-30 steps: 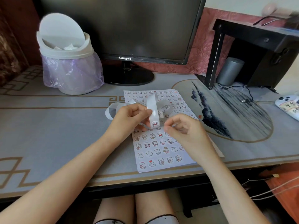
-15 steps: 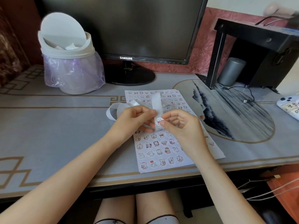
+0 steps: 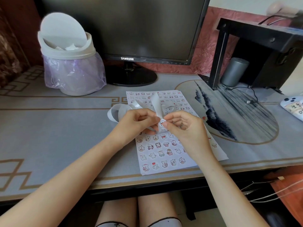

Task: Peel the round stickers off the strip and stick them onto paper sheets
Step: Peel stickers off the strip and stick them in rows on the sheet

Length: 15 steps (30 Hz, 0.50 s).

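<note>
A white backing strip curls up above the desk, and its loose loops trail off to the left. My left hand pinches the strip just beside a round bear sticker. My right hand pinches that sticker's edge with thumb and forefinger. Below both hands lies a paper sheet covered with several rows of small cartoon stickers. A second sheet peeks out underneath on the right.
A lidded white bin with a purple liner stands back left, and a black monitor is behind the sheets. To the right are a black stand, a grey cylinder, a cable and a phone.
My right hand has moved left from the sheet up to the strip and now pinches the sticker. My left hand stays on the strip.
</note>
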Tool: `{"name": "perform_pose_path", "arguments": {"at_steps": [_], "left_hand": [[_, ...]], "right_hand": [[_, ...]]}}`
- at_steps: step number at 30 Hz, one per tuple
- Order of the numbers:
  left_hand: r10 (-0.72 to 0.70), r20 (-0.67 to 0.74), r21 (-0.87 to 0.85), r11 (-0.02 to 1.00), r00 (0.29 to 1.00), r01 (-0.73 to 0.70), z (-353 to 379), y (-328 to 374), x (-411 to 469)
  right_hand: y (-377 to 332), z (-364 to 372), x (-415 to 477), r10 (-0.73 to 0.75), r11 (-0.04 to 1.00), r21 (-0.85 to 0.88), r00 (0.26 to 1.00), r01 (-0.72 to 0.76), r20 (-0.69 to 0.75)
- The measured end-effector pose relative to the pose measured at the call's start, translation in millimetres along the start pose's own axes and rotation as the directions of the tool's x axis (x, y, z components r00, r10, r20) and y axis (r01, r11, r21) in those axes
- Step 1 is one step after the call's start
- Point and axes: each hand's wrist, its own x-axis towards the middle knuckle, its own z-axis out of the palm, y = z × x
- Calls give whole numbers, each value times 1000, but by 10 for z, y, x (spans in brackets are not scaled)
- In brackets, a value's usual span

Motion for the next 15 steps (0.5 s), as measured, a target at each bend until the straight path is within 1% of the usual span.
{"name": "perform_pose_path", "arguments": {"at_steps": [9, 13, 15], "left_hand": [[-13, -6, -7, 1000, 1000, 13, 11, 10, 1], [-22, -17, -5, 1000, 1000, 22, 8, 2, -1], [-29, -24, 11, 1000, 999, 29, 9, -3, -1]], "right_hand": [[19, 7, 7, -13, 1000, -27, 1000, 13, -6], [26, 1, -22, -19, 994, -109, 1000, 20, 13], [18, -11, -45, -44, 986, -157, 999, 47, 25]]}}
